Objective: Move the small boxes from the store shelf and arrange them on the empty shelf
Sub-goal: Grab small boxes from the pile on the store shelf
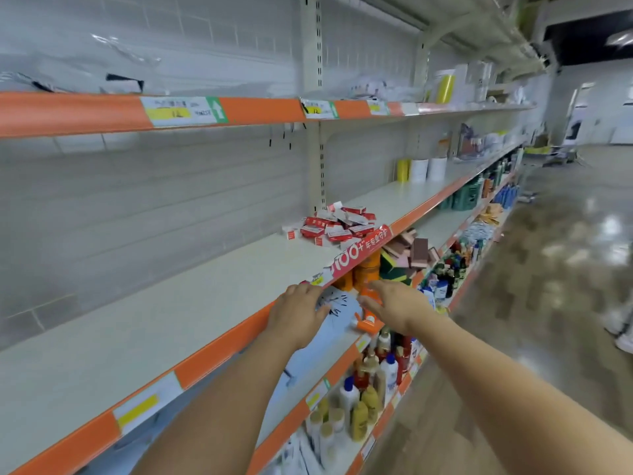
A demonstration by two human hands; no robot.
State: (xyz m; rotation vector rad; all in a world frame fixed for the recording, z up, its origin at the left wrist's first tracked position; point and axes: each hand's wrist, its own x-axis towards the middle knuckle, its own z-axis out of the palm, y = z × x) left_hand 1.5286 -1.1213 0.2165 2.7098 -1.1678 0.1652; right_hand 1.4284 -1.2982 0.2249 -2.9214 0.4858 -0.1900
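Note:
A loose pile of small red and white boxes (334,225) lies on the wide cream shelf (164,313) with the orange front strip, beyond both hands. My left hand (298,311) hovers at that shelf's front edge, fingers relaxed and holding nothing. My right hand (394,305) reaches out just below the edge, fingers straight, over a small orange and white box (368,323) on the shelf underneath. I cannot tell whether it touches that box.
Orange containers (366,269) and sponges (407,252) sit on the lower shelf past my hands. Bottles (363,402) crowd the shelves below. White and yellow rolls (421,169) stand farther along. The aisle floor (548,286) runs on the right, with a person's shoes at the far right edge.

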